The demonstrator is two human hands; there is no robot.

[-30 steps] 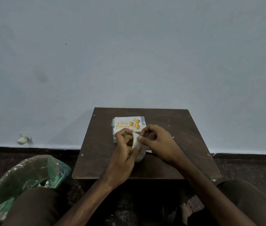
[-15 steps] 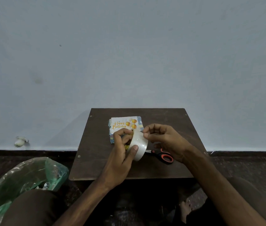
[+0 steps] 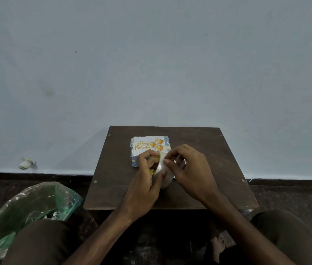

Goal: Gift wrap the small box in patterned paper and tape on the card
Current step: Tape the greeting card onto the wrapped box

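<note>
The right hand [image 3: 190, 169] has come back onto the whitish roll of clear tape [image 3: 164, 175], fingertips pinching its rim, probably picking for the loose end. The left hand [image 3: 145, 182] grips the roll. The blue-patterned wrapped box [image 3: 134, 161], white birthday card [image 3: 148, 145] on top, waits near the dark wooden bench's [image 3: 208, 153] far edge.

Setting: a bare, plain room, probably domestic; exact kind could not be told. Landmark was a low dark wooden table [image 3: 113, 188], with a pale blue-grey painted wall [image 3: 151, 64] behind it. A dark skirting band [image 3: 26, 175] ran along the wall's foot on both sides of the table. The floor [image 3: 285, 197] around it was dark and scuffed. A bin lined with a green plastic bag [image 3: 26, 207] stood left of the table's front corner.
</note>
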